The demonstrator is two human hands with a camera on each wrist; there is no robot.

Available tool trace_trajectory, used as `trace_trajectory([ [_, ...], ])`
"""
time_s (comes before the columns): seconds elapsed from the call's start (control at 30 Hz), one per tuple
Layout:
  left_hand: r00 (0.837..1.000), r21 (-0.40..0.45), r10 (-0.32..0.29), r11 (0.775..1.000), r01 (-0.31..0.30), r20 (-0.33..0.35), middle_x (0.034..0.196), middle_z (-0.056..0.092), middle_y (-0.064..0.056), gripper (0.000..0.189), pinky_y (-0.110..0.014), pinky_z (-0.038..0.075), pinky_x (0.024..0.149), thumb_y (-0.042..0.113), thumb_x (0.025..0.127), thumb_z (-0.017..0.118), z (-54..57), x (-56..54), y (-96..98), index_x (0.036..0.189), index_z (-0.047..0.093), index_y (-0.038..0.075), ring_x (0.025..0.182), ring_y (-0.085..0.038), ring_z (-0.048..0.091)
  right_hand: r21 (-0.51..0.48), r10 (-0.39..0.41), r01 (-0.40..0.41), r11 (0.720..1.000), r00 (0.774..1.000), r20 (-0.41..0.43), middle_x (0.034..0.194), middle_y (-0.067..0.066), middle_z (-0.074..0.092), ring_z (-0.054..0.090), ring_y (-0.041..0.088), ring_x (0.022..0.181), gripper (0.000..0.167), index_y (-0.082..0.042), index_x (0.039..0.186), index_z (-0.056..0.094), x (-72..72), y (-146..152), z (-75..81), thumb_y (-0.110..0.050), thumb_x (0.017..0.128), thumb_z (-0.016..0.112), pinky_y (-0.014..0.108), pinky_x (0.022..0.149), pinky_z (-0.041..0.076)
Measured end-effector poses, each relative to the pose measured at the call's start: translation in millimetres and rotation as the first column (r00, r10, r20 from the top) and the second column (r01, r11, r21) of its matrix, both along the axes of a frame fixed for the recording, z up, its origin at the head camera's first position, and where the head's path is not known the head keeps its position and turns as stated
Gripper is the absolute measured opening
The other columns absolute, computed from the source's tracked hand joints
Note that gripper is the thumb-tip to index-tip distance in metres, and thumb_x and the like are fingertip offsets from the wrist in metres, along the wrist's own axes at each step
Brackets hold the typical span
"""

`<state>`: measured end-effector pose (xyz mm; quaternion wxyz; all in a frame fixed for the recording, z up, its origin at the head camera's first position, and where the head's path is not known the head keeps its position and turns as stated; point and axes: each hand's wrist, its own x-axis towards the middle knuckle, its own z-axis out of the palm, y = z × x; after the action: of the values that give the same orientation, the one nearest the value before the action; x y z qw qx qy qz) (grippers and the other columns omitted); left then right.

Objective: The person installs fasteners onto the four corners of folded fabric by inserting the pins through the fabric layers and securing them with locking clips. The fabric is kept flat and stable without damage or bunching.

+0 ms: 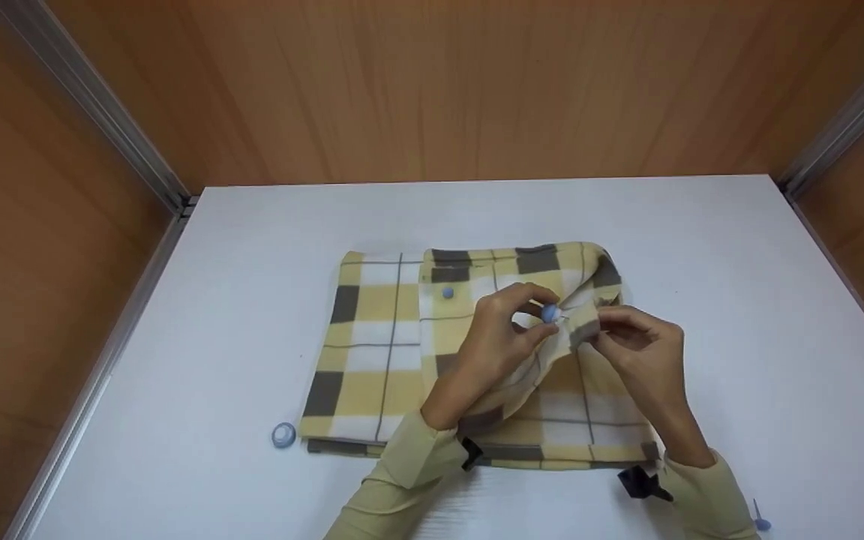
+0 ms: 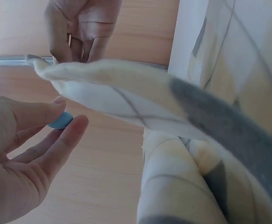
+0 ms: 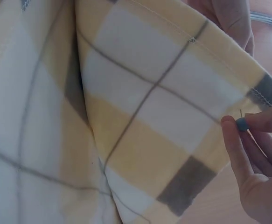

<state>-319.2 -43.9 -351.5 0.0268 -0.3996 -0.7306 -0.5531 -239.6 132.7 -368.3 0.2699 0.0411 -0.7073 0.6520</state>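
Observation:
My left hand (image 1: 498, 334) pinches a blue-headed pin (image 3: 241, 124) between thumb and fingertips, above the folded plaid cloth (image 1: 368, 352). The pin's thin metal shaft sticks out beside the fingertips in the right wrist view. With thumb and fingers my right hand (image 1: 646, 352) grips a lifted edge of the yellow, white and grey cloth, just right of the pin. That raised flap hangs between the hands in the left wrist view. Another round blue head (image 1: 448, 292) sits on the cloth's upper layer, left of my hands.
A round blue cap (image 1: 283, 435) lies by the cloth's lower left corner. Near the bottom right edge of the white table (image 1: 154, 360) another blue pin (image 1: 762, 523) stands with its point up. Wood-grain panels (image 1: 432, 90) close off the back and sides.

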Motion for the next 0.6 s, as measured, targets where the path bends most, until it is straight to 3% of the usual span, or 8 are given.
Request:
trace_trajectory([
  [0.6,1.000,0.027,-0.011,1.000,0.011,0.010,0.104,0.068,-0.003,0.025,-0.018,0.053,0.063,0.005,0.086,0.069,-1.4,-0.3,0.7,0.110,0.067,0.006,0.092,-0.006,0.064,0.007,0.020,-0.019,1.000,0.999,-0.036,0.096,0.019,0.066,0.067,0.021,0.084,0.014,0.015,0.093,0.067,-0.5,0.9,-0.9,0.014,0.079,0.066,0.026,0.076,0.054],
])
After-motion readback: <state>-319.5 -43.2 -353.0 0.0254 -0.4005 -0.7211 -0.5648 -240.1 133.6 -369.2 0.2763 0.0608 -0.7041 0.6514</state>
